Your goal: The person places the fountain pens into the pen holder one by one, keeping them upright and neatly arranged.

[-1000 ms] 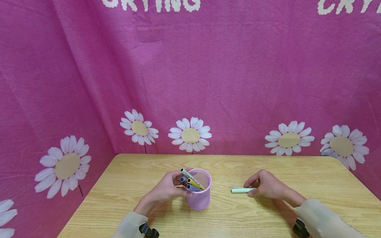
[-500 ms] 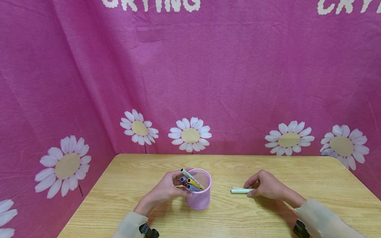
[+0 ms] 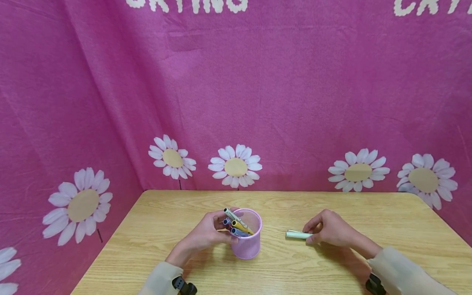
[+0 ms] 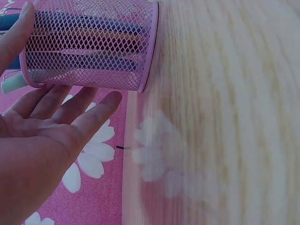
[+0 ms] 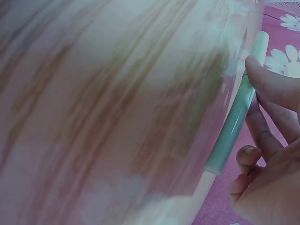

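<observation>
A pink mesh pen holder [image 3: 246, 248] stands upright on the wooden table, with several pens [image 3: 239, 225] leaning toward its left side. My left hand [image 3: 206, 232] holds the holder from the left. The left wrist view shows the thumb near the rim and the fingers along the mesh [image 4: 89, 51]. To the right, my right hand [image 3: 333, 229] pinches a mint-green capped pen [image 3: 296, 234] between thumb and fingers. That pen [image 5: 232, 126] lies nearly level, its clip end pointing toward the holder. Whether it touches the tabletop I cannot tell.
The light wooden table [image 3: 273, 270] ends at a pink cloth backdrop [image 3: 280, 102] printed with white daisies. Another stretch of the cloth [image 3: 33, 123] hangs along the left side. Dark straps with small devices sit at both wrists.
The mint-green pen's clip end has shifted slightly left and tipped up a little in my right hand's pinch. My left hand and the pen holder have stayed in place.
</observation>
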Demonstrator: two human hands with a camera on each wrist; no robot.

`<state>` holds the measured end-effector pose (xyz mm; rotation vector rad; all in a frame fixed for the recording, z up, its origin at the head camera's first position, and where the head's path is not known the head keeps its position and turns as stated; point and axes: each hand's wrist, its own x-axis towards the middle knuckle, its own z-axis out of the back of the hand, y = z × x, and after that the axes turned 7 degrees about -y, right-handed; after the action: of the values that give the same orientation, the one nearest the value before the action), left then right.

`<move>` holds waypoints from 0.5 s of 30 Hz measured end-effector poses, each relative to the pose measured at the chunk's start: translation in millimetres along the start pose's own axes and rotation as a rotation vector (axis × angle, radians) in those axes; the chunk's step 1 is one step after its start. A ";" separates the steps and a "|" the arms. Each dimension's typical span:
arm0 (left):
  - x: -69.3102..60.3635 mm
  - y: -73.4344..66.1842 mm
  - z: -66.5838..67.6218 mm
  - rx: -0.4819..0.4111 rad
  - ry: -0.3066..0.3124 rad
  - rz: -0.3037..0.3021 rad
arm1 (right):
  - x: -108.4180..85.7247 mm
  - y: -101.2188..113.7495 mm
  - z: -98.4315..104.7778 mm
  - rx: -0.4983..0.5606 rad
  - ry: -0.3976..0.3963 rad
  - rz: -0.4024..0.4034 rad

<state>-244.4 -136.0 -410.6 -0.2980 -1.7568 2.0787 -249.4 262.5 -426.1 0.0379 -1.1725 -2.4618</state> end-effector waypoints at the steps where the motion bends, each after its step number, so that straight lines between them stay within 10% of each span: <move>1: 0.0 0.3 0.1 -0.001 0.002 -0.005 | -0.3 0.9 0.2 -0.007 -0.003 0.000; 15: -0.4 0.4 0.9 -0.009 0.006 -0.013 | -5.7 18.5 2.1 -0.059 -0.058 -0.041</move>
<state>-244.4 -137.0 -410.8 -0.2949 -1.7599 2.0598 -238.1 255.8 -411.7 -0.0273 -1.1331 -2.5478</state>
